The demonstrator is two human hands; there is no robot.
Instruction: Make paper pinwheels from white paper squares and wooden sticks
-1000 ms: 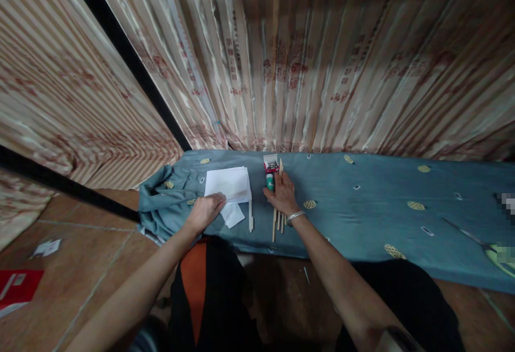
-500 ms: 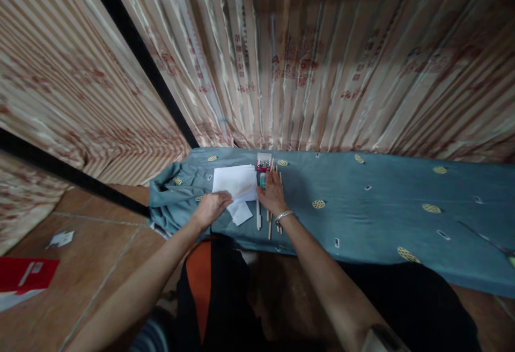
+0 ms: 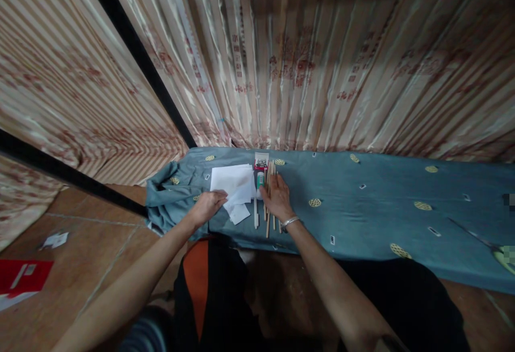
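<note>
My left hand [image 3: 207, 208] is closed at the lower left edge of a stack of white paper [image 3: 232, 181], its fingertips pinching the sheet. A smaller piece of white paper [image 3: 240, 214] lies just below the stack. My right hand [image 3: 278, 197], with a silver bracelet at the wrist, rests with fingers apart over several thin wooden sticks [image 3: 267, 227]. Its thumb is close to a green and white glue stick [image 3: 260, 180]; whether they touch I cannot tell. A slim white pen [image 3: 256, 219] lies left of the sticks.
A small red box of shiny metal pieces [image 3: 261, 164] stands behind the glue stick. Scissors with green handles [image 3: 501, 255] lie far right on the blue cloth [image 3: 362, 212]. Curtains hang behind, with a black pole [image 3: 140, 59] at left. A red packet [image 3: 28, 276] lies on the floor.
My right hand has drawn slightly back and to the right over the sticks, uncovering more of the glue stick. My left hand stays at the paper. The view has shifted a little.
</note>
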